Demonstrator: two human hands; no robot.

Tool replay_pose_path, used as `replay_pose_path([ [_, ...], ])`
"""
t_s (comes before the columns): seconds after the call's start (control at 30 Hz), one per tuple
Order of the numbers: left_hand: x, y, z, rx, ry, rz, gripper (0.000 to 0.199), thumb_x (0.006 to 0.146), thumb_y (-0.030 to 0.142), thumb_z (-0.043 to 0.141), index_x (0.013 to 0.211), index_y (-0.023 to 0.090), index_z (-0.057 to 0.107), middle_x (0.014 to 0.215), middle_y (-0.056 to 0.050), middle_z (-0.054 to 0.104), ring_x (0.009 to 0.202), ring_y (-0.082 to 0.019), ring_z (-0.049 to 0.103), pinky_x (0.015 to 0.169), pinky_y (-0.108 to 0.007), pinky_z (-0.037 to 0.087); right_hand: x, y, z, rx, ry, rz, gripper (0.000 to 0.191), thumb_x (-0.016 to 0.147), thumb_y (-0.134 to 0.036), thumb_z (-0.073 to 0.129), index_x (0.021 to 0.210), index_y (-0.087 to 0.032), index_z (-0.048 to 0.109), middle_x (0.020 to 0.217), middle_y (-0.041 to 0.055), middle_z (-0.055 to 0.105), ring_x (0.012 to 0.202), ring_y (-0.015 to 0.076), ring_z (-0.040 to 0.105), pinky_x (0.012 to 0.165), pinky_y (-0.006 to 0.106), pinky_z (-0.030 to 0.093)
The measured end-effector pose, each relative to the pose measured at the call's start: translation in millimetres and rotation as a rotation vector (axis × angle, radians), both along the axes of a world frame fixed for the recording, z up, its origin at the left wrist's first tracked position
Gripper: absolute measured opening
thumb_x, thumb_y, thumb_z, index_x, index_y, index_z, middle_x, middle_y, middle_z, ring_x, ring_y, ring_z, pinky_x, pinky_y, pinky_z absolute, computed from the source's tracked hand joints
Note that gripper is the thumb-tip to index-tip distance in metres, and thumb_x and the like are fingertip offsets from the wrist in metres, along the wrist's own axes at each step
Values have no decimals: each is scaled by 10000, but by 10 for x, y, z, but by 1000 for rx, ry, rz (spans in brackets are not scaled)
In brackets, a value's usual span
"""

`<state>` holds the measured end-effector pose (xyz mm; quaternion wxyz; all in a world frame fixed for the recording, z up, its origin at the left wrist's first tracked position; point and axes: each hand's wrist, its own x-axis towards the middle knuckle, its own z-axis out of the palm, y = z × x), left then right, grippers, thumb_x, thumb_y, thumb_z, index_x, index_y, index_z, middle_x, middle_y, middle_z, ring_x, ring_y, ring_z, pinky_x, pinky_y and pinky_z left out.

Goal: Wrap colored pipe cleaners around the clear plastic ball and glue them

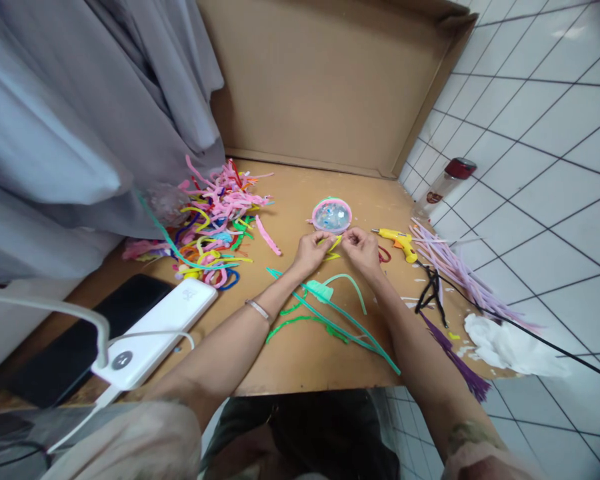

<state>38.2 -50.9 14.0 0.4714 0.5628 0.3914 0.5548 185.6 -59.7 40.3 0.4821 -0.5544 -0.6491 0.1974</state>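
A yellow pipe cleaner [333, 256] is bent between my two hands at the middle of the table. The fingers of my left hand [312, 253] are pinched on its left part. My right hand [360, 251] pinches its upper right end. Just beyond my fingertips sits a small round dish with a pink rim [332, 215]. Teal pipe cleaners [350, 323] and a light green piece [319, 291] lie between my forearms, with darker green stems [295, 319] beside them. Part of a red loop [385, 254] shows right of my right hand.
A heap of coloured pipe cleaners [225, 200] lies left, near a white power bank [155, 333] and black phone [130, 301]. To the right are a yellow glue gun [400, 243], its black cord, lilac stems [460, 280], white fluff [505, 343] and a bottle [443, 187].
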Motion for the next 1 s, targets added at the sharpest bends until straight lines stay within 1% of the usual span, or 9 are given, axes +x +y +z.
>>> replay_pose_path([
  [0.07,-8,32,-36,-12,-64,-8,274,765,412,737,718,149,677,678,9,653,676,-128,571,670,-230,445,15,21,3,-25,87,-23,105,680,-288,565,605,-214,565,536,-55,491,536,117,424,549,256,311],
  [0.2,-32,95,-84,-74,-183,-5,424,728,565,749,771,148,686,663,7,645,602,-103,547,600,-217,425,76,54,43,-45,197,-11,85,646,-295,558,608,-219,565,558,-47,520,560,121,440,561,253,351],
  [0.3,-42,114,-89,-110,-219,7,478,696,620,759,755,153,678,591,15,605,548,-93,516,569,-216,405,106,63,63,-49,221,-26,84,644,-299,558,614,-221,565,567,-44,524,575,124,444,573,255,371],
  [0.4,-40,110,-80,-121,-198,16,497,684,648,759,720,162,665,554,20,582,521,-90,487,552,-219,389,112,64,57,-25,216,-28,108,666,-323,571,625,-225,553,575,-42,524,600,129,451,578,252,371],
  [0.53,-57,96,-52,-60,-134,74,488,730,644,727,654,174,617,542,37,536,515,-86,447,545,-220,361,85,56,48,-6,220,-33,141,670,-359,574,632,-227,544,576,-42,517,606,129,446,572,247,357],
  [0.67,-106,87,-3,3,-47,164,514,825,595,658,553,188,503,497,54,435,509,-88,373,543,-230,326,30,34,57,-28,265,-54,148,623,-368,546,616,-221,565,572,-40,508,578,119,415,551,250,326],
  [0.77,-132,81,32,46,-15,217,533,853,552,644,518,192,440,491,59,374,528,-92,332,551,-238,302,3,24,57,-36,293,-55,144,608,-364,540,598,-222,565,570,-39,511,583,118,412,552,244,315],
  [0.9,-133,65,50,42,-13,231,523,869,503,651,518,189,424,502,61,353,532,-89,313,548,-242,276,8,34,39,-41,313,-50,131,607,-350,553,606,-220,569,575,-43,531,597,118,422,557,232,323],
  [1.0,-117,47,42,17,-17,206,507,871,509,646,531,187,452,506,56,390,527,-89,338,545,-238,288,28,49,21,-44,317,-39,142,605,-361,554,606,-219,564,573,-46,530,588,114,420,554,232,321],
])
